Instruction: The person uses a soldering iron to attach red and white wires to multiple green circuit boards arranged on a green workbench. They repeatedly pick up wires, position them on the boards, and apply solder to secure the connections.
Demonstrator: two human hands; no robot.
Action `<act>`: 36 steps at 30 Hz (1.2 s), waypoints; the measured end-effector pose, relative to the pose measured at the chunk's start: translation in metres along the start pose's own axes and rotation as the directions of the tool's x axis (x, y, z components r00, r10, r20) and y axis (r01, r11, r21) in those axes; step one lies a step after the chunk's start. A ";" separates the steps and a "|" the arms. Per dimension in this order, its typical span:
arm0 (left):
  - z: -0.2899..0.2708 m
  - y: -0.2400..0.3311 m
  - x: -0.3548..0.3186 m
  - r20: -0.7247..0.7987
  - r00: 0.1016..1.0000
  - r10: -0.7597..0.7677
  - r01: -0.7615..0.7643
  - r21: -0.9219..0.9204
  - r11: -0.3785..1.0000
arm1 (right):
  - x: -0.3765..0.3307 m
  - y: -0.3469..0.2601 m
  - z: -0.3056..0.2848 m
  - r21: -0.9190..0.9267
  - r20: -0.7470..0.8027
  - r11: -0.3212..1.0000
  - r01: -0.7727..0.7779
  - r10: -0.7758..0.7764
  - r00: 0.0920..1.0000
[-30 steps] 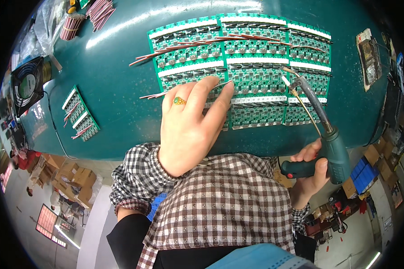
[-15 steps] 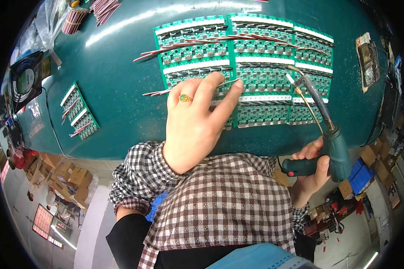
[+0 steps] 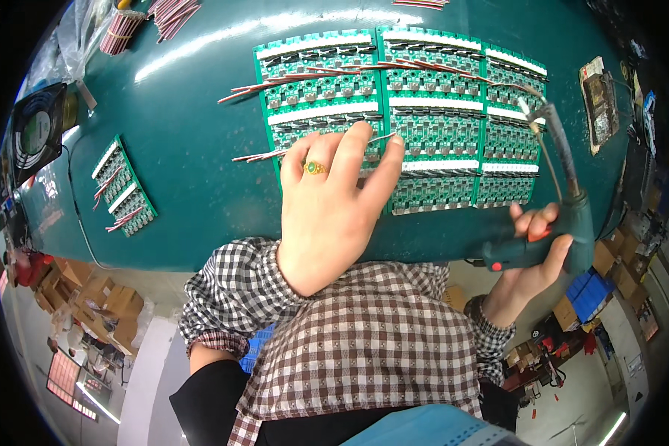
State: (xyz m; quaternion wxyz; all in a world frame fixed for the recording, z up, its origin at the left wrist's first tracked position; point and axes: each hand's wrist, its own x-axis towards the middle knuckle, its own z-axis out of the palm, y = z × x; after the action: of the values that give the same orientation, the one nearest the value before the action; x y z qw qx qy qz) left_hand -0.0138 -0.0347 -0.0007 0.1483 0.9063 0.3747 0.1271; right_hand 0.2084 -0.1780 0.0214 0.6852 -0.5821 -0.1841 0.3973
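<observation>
Several green circuit boards (image 3: pixel 435 134) with white strips lie joined in a panel on the teal tabletop. My left hand (image 3: pixel 327 201), wearing a ring, rests over the panel's lower left block. Its fingers are bent and hold a thin wire (image 3: pixel 383 137), whose end shows by the thumb. Red and white wires (image 3: pixel 260 157) stick out left from under the fingers. My right hand (image 3: pixel 528 282) is wrapped round the dark green grip of a soldering gun (image 3: pixel 572 223), right of the panel. The gun's bent metal tip (image 3: pixel 529 93) and thin feed tube are raised near the right-hand boards.
A smaller board piece (image 3: pixel 126 186) with wires lies at the left. Beyond it stands a black fan (image 3: pixel 39 134) with a cable. Wire bundles (image 3: pixel 121 33) lie at the far left. A worn, stained block (image 3: pixel 599 104) sits at the right. Cartons (image 3: pixel 119 301) stand on the floor.
My right hand has moved the soldering gun right and up, away from the middle boards. The left hand stays over the same block with hardly any shift.
</observation>
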 end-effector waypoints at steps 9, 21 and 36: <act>0.012 0.004 -0.006 -0.054 0.997 -0.057 0.057 -0.007 0.998 | 0.019 0.028 -0.013 0.232 0.033 0.973 -0.013 0.006 0.999; 0.014 0.004 -0.005 -0.096 0.993 -0.069 0.064 -0.057 0.996 | 0.020 0.030 -0.018 0.299 0.034 0.954 0.009 -0.020 0.999; -0.021 -0.059 0.091 -0.122 0.989 0.080 -0.115 -0.316 0.942 | 0.022 0.035 -0.026 0.398 0.083 0.917 -0.016 -0.018 0.996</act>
State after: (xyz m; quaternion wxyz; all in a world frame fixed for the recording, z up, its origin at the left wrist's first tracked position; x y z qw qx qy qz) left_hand 0.0039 0.0735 0.0079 0.2674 0.8793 0.3110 0.2422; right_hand 0.2292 -0.1779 -0.0229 0.7810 -0.4128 -0.1287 0.4506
